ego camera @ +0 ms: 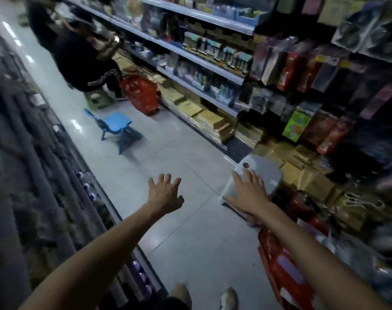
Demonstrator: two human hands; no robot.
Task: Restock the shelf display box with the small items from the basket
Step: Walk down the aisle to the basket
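Right hand (248, 189) lies flat, fingers spread, on a grey square plastic stool (266, 173) far right. Left hand (166, 193) hangs wide open in the air, holding nothing. The red plastic basket (298, 294) sits near right, below the right forearm. Leaning weight could skid the stool across the glossy tiled floor (168, 157).

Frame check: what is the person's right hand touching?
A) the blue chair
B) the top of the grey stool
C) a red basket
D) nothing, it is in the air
B: the right hand lies with its fingers spread on the flat top of the grey stool, while the left hand is the one open in the air over the floor.
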